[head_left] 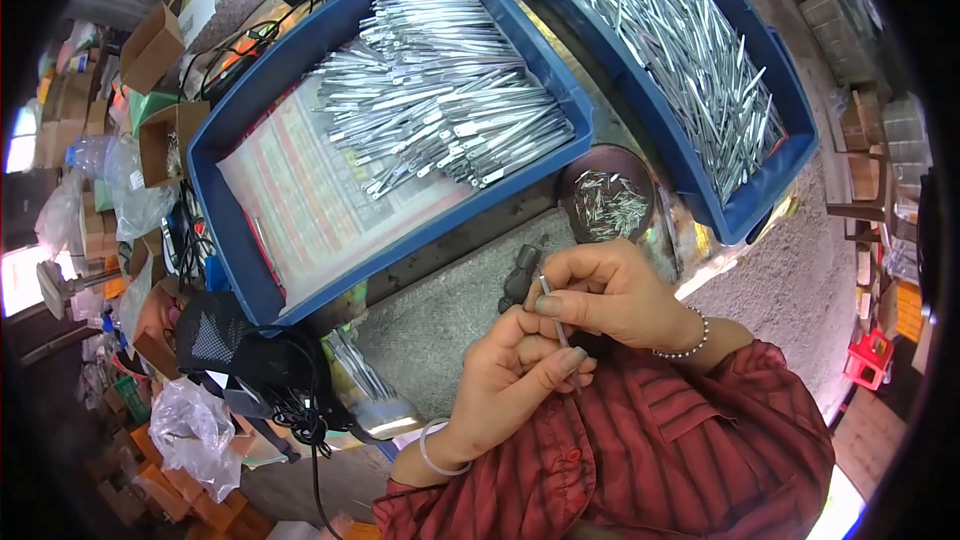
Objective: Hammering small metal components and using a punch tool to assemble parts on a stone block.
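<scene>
Cardboard boxes (pixel 872 180) and clear plastic bags (pixel 195 435) crowd the room on both sides, with a concrete floor (pixel 770 315) at the right and a red plastic stool (pixel 868 358) farther off near the edge of view. The grey, rough-looking surface (pixel 420 315) lies in front of the person, beyond the striped red shirt (pixel 640 460). Past it sits the larger blue tray (pixel 440 230), carrying flat-ended metal strips (pixel 440 80) in a fairly ordered pile over a plastic sheet; the other blue tray (pixel 770 190), to its right, holds loose metal rods (pixel 670 50) lying in many directions. Between the two trays, nearer the person, stands a brown bowl (pixel 646 175) of small metal pieces (pixel 610 205). The left hand (pixel 505 370) is pinched narrow around the lower part of a thin metal rod (pixel 561 332), while the right hand (pixel 600 295), likewise closed to a pinch, grips its upper part. The rod is held in front of the shirt, near the surface's close edge. It looks light, stiff and smooth, perhaps slippery and easy to bend if forced; thumb-and-finger holds near both ends would probably steady it best.
</scene>
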A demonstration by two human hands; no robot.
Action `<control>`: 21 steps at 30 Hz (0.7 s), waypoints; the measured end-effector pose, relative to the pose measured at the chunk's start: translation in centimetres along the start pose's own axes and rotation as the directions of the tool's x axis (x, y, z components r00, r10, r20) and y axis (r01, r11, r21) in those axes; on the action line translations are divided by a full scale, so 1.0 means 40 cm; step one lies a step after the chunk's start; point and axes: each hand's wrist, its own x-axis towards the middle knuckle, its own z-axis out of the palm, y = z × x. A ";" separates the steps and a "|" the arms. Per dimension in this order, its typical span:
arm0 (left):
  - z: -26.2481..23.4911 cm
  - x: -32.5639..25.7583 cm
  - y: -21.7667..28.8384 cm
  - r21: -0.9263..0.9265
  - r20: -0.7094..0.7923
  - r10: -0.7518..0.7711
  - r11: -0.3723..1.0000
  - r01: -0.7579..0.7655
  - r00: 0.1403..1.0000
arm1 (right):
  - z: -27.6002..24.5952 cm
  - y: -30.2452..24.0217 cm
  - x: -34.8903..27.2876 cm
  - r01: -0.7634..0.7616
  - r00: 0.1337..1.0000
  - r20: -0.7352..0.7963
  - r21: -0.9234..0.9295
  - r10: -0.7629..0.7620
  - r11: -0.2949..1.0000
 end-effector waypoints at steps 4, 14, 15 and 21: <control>0.006 0.000 -0.007 0.026 -0.024 0.052 0.998 -0.051 0.998 | 0.008 0.014 -0.004 0.048 0.998 -0.053 0.079 -0.043 0.996; 0.002 -0.016 -0.014 0.007 -0.071 0.063 0.998 -0.063 0.995 | 0.014 0.012 -0.019 -0.072 0.997 0.007 0.188 0.072 0.979; 0.001 -0.018 -0.014 -0.013 -0.071 0.052 0.999 -0.053 0.996 | 0.017 0.012 -0.019 -0.095 0.995 0.021 0.202 0.093 0.975; -0.007 -0.026 -0.019 -0.024 -0.074 0.044 0.999 -0.045 0.996 | 0.026 0.020 -0.015 -0.105 0.994 0.048 0.203 0.098 0.974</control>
